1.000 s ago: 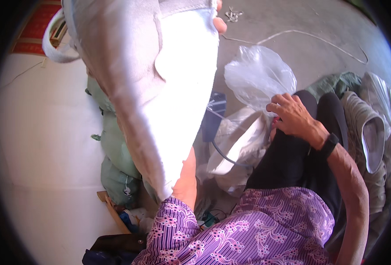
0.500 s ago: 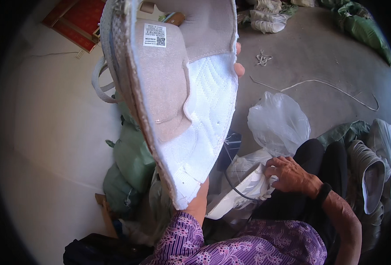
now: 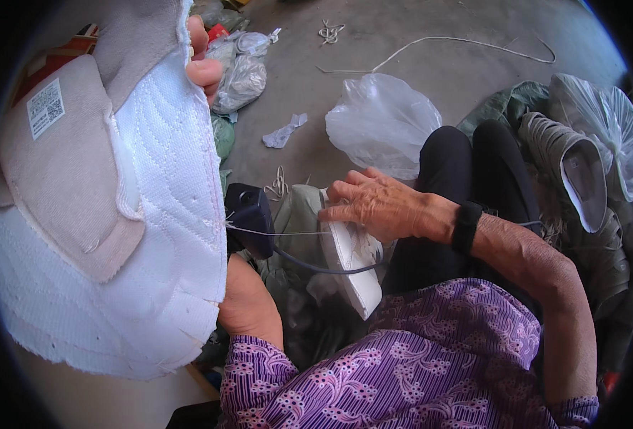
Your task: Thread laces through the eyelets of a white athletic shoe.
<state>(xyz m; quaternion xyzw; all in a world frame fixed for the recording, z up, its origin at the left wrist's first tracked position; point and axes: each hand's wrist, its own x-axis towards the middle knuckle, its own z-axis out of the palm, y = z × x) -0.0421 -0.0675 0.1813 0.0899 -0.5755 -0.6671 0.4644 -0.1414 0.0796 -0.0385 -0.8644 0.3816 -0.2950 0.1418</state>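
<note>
My left hand (image 3: 206, 63) grips a large pale shoe upper (image 3: 166, 171), held up close at the left. Its white quilted lining and a beige padded tongue (image 3: 66, 171) with a small printed label face me; part of the upper runs out of view. From its right edge a thin white thread (image 3: 288, 234) stretches taut toward my right hand (image 3: 384, 204). That hand is closed with bent fingers, over my lap; its fingertips are partly hidden, and I see no needle. Just below it lies another white shoe piece (image 3: 356, 275).
A black box-shaped device (image 3: 251, 214) with a dark cable hangs beside the upper. Clear plastic bags (image 3: 381, 121) lie on the floor ahead, near loose cord (image 3: 459, 41). Stacked shoe uppers (image 3: 581, 171) and a filled plastic bag (image 3: 599, 136) are at my right.
The shoe upper has shifted left and tilted, showing more white lining. My right hand has moved left and up, and the thread now runs taut. The view has turned right.
</note>
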